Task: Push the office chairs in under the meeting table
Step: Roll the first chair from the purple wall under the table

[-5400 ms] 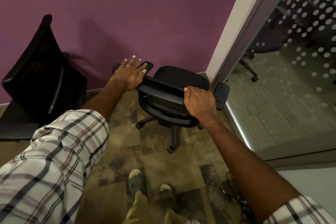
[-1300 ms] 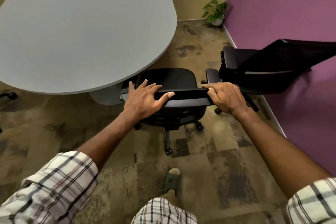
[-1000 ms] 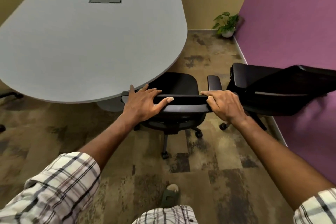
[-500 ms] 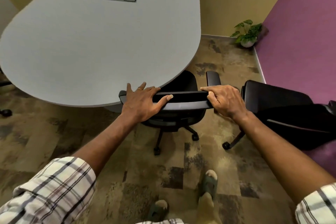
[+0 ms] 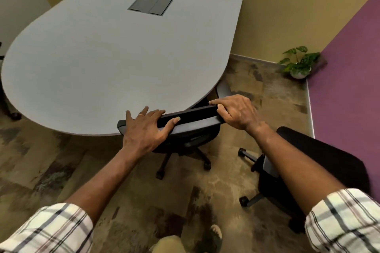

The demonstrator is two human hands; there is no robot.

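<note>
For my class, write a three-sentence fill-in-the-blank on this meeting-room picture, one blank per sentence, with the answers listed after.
1. Both hands, left hand and right hand, rest on the top of the chair's ____.
2. The pushed chair has its seat hidden under the grey ____.
3. The potted plant stands on the floor beside the ____ wall.

Missing words: backrest; table; purple

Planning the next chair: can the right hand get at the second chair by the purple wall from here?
Probably yes. The right hand grips the first chair, but the second chair sits just under that forearm, with nothing between.
</note>
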